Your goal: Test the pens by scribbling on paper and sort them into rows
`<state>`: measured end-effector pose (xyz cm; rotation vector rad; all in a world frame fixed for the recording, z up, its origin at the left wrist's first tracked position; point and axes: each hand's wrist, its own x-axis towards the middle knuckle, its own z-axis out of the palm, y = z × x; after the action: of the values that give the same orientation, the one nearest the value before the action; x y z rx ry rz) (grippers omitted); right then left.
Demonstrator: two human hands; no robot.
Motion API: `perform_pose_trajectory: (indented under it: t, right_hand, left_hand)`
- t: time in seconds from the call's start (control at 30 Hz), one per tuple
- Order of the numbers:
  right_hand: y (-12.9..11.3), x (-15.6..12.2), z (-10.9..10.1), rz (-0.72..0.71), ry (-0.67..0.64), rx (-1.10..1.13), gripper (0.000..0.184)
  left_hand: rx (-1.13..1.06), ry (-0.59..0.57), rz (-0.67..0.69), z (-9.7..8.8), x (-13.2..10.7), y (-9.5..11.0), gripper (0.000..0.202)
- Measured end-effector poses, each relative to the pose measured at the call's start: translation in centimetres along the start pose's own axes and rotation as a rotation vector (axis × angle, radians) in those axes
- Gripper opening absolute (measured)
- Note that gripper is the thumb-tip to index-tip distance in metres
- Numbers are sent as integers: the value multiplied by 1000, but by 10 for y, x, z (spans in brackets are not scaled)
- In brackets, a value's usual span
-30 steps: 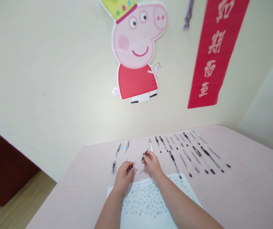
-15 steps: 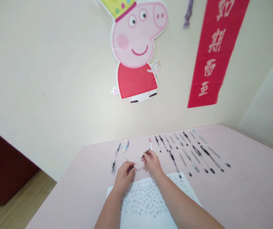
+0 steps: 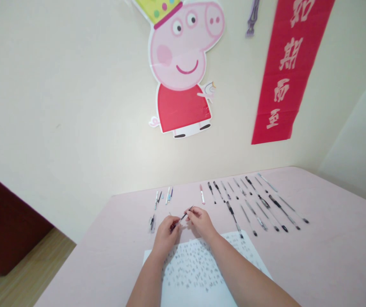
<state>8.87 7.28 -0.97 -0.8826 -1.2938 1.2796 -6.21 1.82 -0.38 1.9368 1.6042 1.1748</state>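
Note:
My left hand (image 3: 167, 233) is closed around a dark pen piece, mostly hidden by the fingers, above the top edge of a handwritten sheet (image 3: 194, 266). My right hand (image 3: 200, 221) pinches a slim dark pen part (image 3: 184, 215) that slants between both hands, its lower end meeting the left fingers. Whether the two pieces are joined I cannot tell. Left of my hands lies a small clear-and-black pen piece (image 3: 152, 222). A pink and white pen (image 3: 201, 194) lies just beyond my right hand.
To the right, several gel pens (image 3: 234, 217) and refills with dark ends lie in two rows on the pink table (image 3: 100, 251). Several pen pieces (image 3: 169, 195) lie at the back left. A wall with a cartoon pig cutout (image 3: 183, 106) and red banner (image 3: 275, 85) rises behind.
My right hand has moved left and slightly down, bringing its slim dark part to my left hand. The pink and white pen is now uncovered. The left hand has hardly moved.

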Motion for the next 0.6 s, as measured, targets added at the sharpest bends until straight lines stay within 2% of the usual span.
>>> perform_pose_trajectory:
  t: [0.13,0.6]
  right_hand:
    - [4,1,2,-56,-34,-54,23]
    - [10,4,-1,-138,11,-212,25]
  left_hand:
    - [-16,14,-10,1,0,-3,18]
    - [-43,27,-51,2,0,-4,20]
